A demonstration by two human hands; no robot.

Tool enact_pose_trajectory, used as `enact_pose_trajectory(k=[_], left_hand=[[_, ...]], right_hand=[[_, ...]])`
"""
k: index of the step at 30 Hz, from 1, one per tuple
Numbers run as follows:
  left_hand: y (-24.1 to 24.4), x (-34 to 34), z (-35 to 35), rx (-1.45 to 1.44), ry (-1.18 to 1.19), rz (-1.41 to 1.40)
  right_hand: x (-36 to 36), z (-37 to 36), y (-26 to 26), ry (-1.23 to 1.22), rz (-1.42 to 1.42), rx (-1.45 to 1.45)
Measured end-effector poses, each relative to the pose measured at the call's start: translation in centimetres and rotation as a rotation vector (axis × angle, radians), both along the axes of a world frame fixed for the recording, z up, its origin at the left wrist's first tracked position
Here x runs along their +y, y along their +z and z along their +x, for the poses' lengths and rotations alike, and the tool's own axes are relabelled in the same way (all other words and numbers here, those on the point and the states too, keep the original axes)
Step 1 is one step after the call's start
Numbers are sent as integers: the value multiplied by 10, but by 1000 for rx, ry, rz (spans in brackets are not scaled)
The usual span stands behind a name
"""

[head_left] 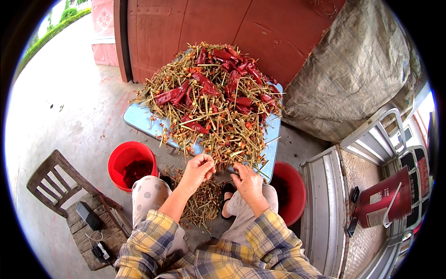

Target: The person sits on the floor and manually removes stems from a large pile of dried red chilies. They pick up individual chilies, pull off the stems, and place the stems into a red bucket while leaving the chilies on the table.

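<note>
A heap of dried chili stems (pixel 223 139) covers most of a light blue table (pixel 141 115). Whole dark red dried chilies (pixel 207 85) lie on its upper part, and small orange-red bits show among the stalks. My left hand (pixel 199 171) is at the heap's near edge, thumb and fingertips drawn together; whether something thin sits between them is unclear. Close to the table's front edge, my right hand (pixel 248 181) has its fingers bent against the nearest stems. Its fingertips are partly hidden, so I cannot make out a hold.
Red buckets with dark red contents stand on the left (pixel 139 148) and right (pixel 296 195). More stems (pixel 200 209) litter the floor between my feet. A wooden chair (pixel 78 226) holds small devices. At right, a metal cart bed (pixel 362 174) carries a dark red bucket (pixel 383 198).
</note>
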State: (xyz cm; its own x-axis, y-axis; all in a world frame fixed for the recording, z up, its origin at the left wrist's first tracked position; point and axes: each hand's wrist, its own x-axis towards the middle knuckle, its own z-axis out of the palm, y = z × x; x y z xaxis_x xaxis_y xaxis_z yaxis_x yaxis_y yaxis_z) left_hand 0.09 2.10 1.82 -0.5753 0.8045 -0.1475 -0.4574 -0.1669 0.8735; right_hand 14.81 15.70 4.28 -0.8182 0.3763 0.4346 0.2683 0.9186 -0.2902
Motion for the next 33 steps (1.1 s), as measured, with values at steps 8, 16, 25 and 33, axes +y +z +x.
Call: enact_pose_trajectory(k=[8,16,25,33], left_hand=[[-1,-3,3,-13,-43,13],[0,-6,3,-10,-52,-8],[-3,-8,3,-15,-51,7],[-2,-8,2,-21,-44,-6]], right_hand=[[-2,0,1,-2,-44,10],[-5,2,4,-106,-15,-7],[-7,-4,-4,-65,-94,-16],[-2,2,-10,-11,20,55]])
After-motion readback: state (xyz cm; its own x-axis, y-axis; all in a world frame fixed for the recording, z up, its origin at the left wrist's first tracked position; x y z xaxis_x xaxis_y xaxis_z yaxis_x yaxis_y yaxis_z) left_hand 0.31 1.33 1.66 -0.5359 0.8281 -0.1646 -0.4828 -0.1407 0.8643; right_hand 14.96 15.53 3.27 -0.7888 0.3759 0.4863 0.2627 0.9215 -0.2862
